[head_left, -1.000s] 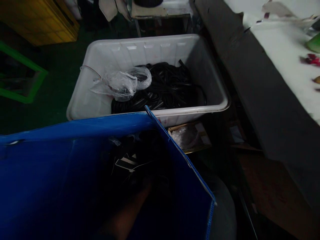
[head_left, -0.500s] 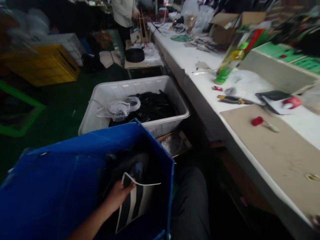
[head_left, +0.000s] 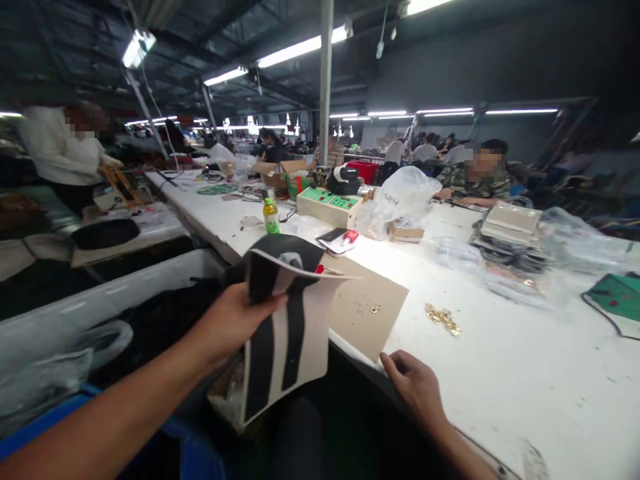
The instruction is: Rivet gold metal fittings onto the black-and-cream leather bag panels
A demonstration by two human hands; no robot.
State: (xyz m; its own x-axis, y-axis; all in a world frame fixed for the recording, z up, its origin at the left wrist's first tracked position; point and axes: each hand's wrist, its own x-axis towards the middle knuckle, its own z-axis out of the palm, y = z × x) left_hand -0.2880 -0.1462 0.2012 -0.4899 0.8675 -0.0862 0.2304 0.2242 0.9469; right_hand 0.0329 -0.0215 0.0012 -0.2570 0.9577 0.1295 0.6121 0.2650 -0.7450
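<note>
While my left hand (head_left: 235, 323) grips black-and-white striped flat fabric piece (head_left: 285, 333) above desk edge, right hand (head_left: 415, 387) rests loosely open on white desk (head_left: 525, 360), beside tan cardboard sheet (head_left: 370, 307).

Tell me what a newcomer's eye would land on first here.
First, the black-and-white striped sheet held up in the left hand at the centre of the view. Next, the right hand resting on the edge of the long white table, beside a brown cardboard sheet. Then a green bottle and a clear plastic bag farther along the table.
</note>
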